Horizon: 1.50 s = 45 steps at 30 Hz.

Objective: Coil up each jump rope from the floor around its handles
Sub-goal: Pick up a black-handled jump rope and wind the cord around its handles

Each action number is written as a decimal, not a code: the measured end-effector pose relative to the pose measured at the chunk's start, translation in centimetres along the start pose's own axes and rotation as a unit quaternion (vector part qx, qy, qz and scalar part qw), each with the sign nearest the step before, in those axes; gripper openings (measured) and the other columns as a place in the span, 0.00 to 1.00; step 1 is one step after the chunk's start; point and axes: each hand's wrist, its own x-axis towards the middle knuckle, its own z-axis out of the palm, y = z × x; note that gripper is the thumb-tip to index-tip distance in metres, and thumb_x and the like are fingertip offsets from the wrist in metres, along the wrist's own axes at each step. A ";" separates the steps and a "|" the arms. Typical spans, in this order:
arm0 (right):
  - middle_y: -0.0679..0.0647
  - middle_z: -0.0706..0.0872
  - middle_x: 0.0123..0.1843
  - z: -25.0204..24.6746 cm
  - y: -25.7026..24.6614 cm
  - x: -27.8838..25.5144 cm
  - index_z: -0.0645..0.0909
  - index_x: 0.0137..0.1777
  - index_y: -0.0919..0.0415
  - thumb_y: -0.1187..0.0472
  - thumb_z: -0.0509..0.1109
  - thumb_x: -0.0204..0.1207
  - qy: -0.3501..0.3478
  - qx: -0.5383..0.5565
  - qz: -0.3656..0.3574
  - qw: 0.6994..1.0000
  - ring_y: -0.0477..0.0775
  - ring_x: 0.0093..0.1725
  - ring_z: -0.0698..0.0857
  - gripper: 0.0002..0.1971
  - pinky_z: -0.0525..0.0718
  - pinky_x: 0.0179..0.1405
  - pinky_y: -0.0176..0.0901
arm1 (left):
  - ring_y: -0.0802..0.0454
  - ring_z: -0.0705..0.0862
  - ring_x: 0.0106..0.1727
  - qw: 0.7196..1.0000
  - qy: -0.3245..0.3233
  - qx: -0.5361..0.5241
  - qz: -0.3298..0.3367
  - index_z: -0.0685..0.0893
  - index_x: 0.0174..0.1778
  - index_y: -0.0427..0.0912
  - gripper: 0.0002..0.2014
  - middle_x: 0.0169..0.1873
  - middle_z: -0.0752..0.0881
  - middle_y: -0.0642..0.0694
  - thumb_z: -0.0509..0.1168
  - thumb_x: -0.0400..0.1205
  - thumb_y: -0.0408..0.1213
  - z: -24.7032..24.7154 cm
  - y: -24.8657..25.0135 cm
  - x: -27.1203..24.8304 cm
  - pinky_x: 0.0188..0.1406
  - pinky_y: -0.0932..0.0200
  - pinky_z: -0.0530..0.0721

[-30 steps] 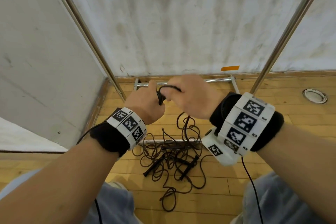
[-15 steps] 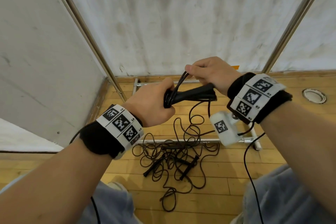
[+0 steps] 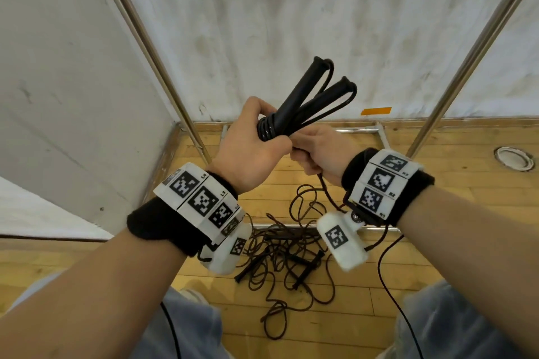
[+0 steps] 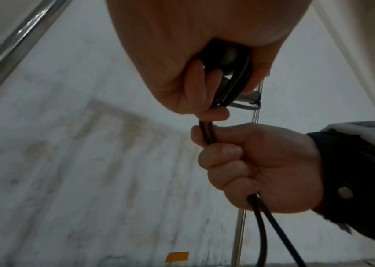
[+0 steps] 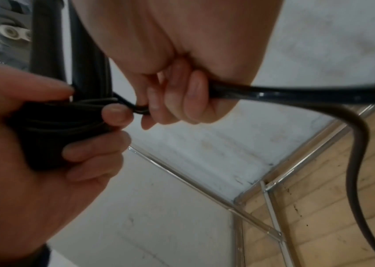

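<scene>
Head view: a person's left hand gripped two black, stick-shaped plastic jump-rope handles, held up in front of the white wall with several turns of glossy black cord already wound round their lower ends.
Right hand: the right hand was closed round the loose cord just beside the left, fingers curled tight.
Technique: the next turns probably needed steady tension, each laid snug against the last, with the handles pressed together, since their tips splayed apart.
Count: two handles in hand; on the wooden plank floor lay a brown tangle of rope, at least two more dark handles showing; number of ropes unclear.
</scene>
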 end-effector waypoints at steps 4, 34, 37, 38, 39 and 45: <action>0.50 0.69 0.25 1.2 0.0 -0.5 0.81 0.37 0.55 0.53 0.57 0.85 -0.001 0.013 0.017 1.000 0.46 0.21 0.61 0.17 0.57 0.19 0.37 | 0.59 0.77 0.30 1.000 0.007 -0.010 0.011 0.73 0.45 0.59 0.17 0.31 0.79 0.53 0.69 0.68 0.36 -0.1 -0.3 0.2 0.33 0.57 0.79; 0.49 0.79 0.31 0.9 -2.7 -2.3 0.79 0.35 0.59 0.53 0.58 0.82 0.063 -0.411 -0.167 0.894 0.44 0.30 0.75 0.17 0.69 0.27 0.32 | 0.54 0.81 0.35 0.895 -0.088 0.432 0.068 0.78 0.52 0.55 0.17 0.36 0.82 0.56 0.58 0.75 0.61 2.3 -4.1 1.3 0.34 0.57 0.80; 0.48 0.77 0.30 0.8 -2.6 -2.2 0.79 0.36 0.60 0.51 0.57 0.83 0.084 -0.439 -0.166 0.879 0.46 0.30 0.74 0.18 0.68 0.28 0.34 | 0.56 0.75 0.25 0.894 -0.076 0.439 0.041 0.71 0.35 0.55 0.05 0.26 0.77 0.55 0.59 0.76 0.45 2.5 -3.8 1.2 0.22 0.61 0.67; 0.49 0.78 0.30 0.6 -2.6 -2.0 0.79 0.37 0.60 0.50 0.57 0.83 0.101 -0.450 -0.161 0.873 0.47 0.30 0.75 0.19 0.70 0.28 0.35 | 0.57 0.74 0.26 0.896 -0.082 0.436 0.036 0.70 0.34 0.55 0.05 0.26 0.77 0.55 0.59 0.75 0.44 2.5 -3.8 1.1 0.22 0.61 0.66; 0.50 0.78 0.30 0.3 -2.7 -1.8 0.80 0.37 0.61 0.49 0.56 0.83 0.125 -0.460 -0.154 0.865 0.47 0.29 0.75 0.20 0.72 0.28 0.36 | 0.58 0.74 0.26 0.900 -0.087 0.427 0.032 0.73 0.36 0.56 0.03 0.27 0.78 0.55 0.60 0.75 0.45 2.4 -3.7 1.1 0.22 0.62 0.66; 0.52 0.70 0.24 -2.4 -3.6 -0.9 0.84 0.34 0.65 0.42 0.66 0.76 0.164 -0.418 -0.115 0.886 0.49 0.24 0.68 0.24 0.69 0.26 0.39 | 0.58 0.76 0.29 0.918 -0.124 0.373 0.059 0.78 0.42 0.53 0.05 0.27 0.79 0.54 0.63 0.75 0.49 1.8 -2.7 0.7 0.25 0.61 0.69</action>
